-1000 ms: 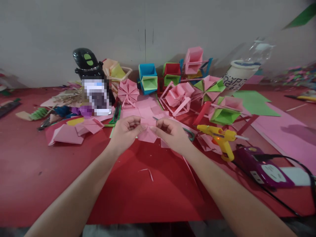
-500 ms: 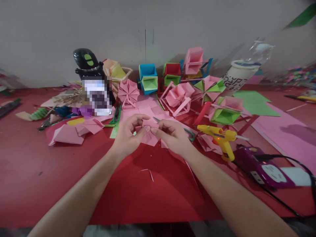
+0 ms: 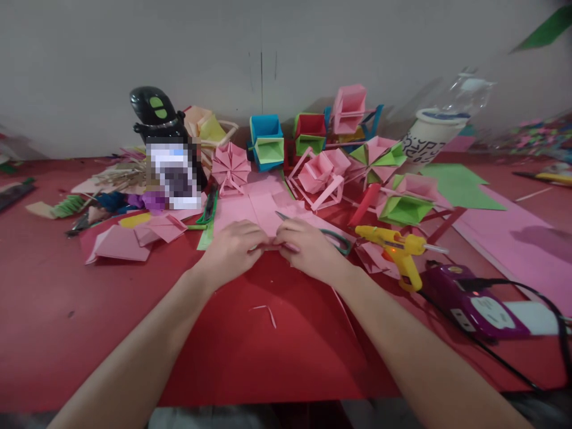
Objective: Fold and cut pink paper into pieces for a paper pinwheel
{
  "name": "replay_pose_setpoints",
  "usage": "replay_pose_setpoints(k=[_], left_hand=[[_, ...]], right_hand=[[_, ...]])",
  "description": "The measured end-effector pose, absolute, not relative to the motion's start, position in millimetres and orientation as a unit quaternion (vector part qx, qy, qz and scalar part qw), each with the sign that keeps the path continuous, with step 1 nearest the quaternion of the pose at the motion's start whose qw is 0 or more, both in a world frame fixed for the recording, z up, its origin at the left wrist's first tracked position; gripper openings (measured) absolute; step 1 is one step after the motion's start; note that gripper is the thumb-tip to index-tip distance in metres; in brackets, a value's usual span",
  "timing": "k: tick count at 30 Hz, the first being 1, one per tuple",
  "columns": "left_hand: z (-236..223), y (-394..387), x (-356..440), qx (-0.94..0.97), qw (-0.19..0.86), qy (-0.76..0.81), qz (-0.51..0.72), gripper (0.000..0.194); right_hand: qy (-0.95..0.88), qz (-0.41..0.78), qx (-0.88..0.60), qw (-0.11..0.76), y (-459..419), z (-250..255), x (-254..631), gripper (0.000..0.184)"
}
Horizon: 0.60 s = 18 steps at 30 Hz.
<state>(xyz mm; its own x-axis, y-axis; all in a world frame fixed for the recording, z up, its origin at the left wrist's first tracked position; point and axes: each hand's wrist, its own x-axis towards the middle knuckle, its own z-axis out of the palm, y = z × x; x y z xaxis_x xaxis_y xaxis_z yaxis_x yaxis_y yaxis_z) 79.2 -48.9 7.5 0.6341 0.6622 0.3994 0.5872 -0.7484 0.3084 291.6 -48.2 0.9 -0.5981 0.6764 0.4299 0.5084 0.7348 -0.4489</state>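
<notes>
At the middle of the table, my left hand [image 3: 235,250] and my right hand [image 3: 308,247] meet with bent fingers and their backs turned up. Both pinch a small folded piece of pink paper [image 3: 270,246]; most of it is hidden by the fingers. Flat pink sheets [image 3: 250,201] lie just beyond the hands. A pair of scissors with dark green handles [image 3: 343,243] is partly covered by my right hand, its tip pointing out past the knuckles. Nearer me, a thin pink paper scrap [image 3: 270,314] rests on the red tabletop [image 3: 268,369].
Right of my hand sit a yellow glue gun [image 3: 397,244] and a purple power strip [image 3: 476,304] with black cables. Folded paper chairs [image 3: 267,143] line the wall beside a paper cup [image 3: 431,137]. Left stand a black bottle-like object [image 3: 156,110] and folded pink paper [image 3: 123,241].
Both hands have turned over, backs now up and fingers curled down. The pink paper, spread visibly between the thumbs before, is now mostly covered.
</notes>
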Motion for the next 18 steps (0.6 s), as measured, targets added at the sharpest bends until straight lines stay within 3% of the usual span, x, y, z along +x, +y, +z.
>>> replay_pose_setpoints(k=[4,7,10,18], left_hand=[[6.9,-52.8,81.5,0.900,0.131,0.368,0.192,0.018],[9.6,-54.2,80.7,0.885,0.199,0.374,0.192,0.018],[12.6,-52.9,80.4,0.858,0.256,0.398,0.197,0.020],[6.4,-49.3,87.4,0.829,0.224,0.471,0.203,0.018]], right_hand=[[-0.887,0.182,-0.358,0.229,-51.3,1.3,291.7,0.020],[-0.885,0.196,-0.361,0.221,-53.2,3.5,291.9,0.012],[-0.871,0.209,-0.378,0.234,-53.6,4.7,290.8,0.016],[-0.819,0.277,-0.416,0.281,-52.0,3.8,285.9,0.019]])
